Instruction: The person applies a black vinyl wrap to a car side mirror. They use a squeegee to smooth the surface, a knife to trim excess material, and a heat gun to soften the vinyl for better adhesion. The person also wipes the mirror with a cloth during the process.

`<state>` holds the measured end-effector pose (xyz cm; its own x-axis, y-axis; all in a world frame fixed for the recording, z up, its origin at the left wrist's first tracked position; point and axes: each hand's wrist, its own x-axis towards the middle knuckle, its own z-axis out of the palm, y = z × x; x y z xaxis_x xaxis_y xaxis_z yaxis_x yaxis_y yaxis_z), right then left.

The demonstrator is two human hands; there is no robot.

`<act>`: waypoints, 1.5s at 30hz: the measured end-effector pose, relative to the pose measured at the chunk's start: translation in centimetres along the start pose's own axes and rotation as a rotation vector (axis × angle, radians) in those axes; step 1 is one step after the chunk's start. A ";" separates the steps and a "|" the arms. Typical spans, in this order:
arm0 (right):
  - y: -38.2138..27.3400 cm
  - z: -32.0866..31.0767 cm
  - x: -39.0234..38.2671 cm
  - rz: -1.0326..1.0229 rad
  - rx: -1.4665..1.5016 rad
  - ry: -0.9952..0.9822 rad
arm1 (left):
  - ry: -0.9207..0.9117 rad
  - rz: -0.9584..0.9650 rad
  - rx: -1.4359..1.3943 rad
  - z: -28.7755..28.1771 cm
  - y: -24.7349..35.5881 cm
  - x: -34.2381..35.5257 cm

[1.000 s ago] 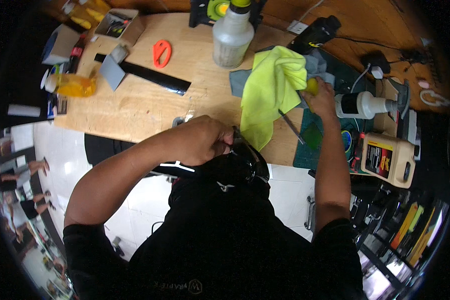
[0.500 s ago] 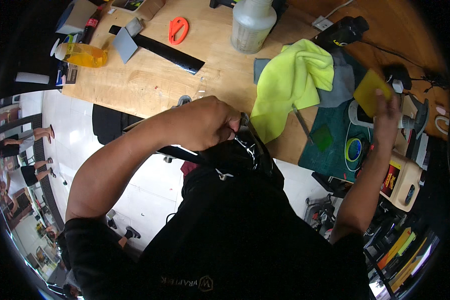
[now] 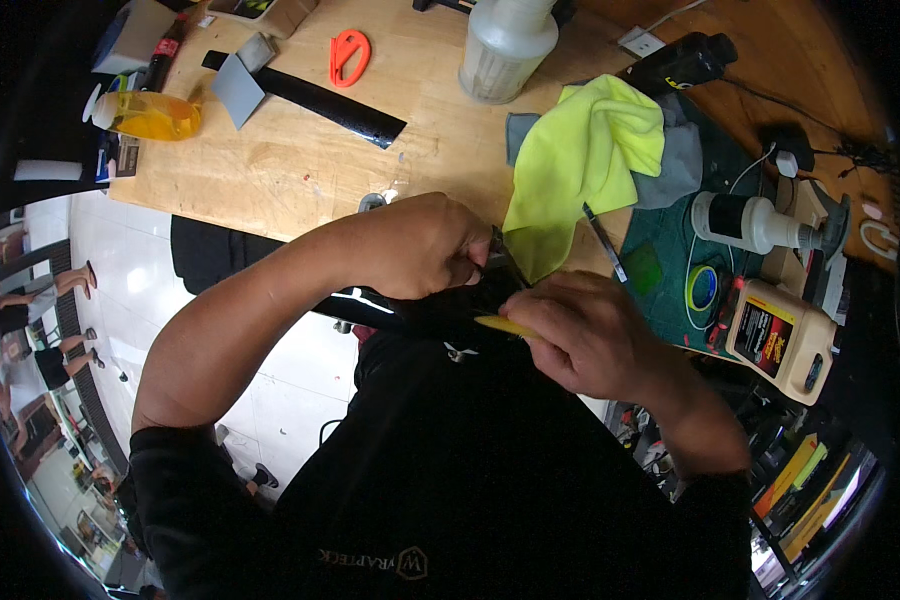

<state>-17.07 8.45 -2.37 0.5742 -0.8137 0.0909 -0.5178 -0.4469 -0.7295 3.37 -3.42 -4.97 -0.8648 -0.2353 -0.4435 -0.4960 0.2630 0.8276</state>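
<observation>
orange tool (image 3: 337,58) on a wooden table (image 3: 270,150), bottle of amber liquid (image 3: 148,115), beige jug (image 3: 790,350), white wall socket (image 3: 641,42)

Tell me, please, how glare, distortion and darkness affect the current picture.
Head view: glare brightens patches of the glossy white tiled floor; head view, left rim: wide-lens distortion tips small background people in dark shorts nearly sideways; head view, centre: the dark glossy piece between the left hand and right hand nearly merges with the black fabric shirt, its outline unclear.
</observation>
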 end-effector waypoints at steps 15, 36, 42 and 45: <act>0.3 -1.3 5.3 0.366 0.097 -0.298 | 0.094 -0.166 0.037 -1.7 0.3 -1.5; 0.9 -2.8 4.6 0.794 0.107 -0.173 | 0.581 0.039 0.178 -0.2 -3.3 -11.9; 10.9 -3.9 -12.5 1.155 -0.001 0.528 | 0.375 -0.076 -0.125 -1.5 -5.9 -10.6; 14.2 -2.5 -16.0 1.044 0.307 0.768 | 0.358 -0.110 -0.252 -1.8 -6.4 -11.4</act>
<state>-35.17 14.25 -12.47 -0.5554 -0.7683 -0.3183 -0.2721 0.5295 -0.8035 16.50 -4.09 -4.62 -0.7043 -0.5696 -0.4236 -0.5108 -0.0076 0.8597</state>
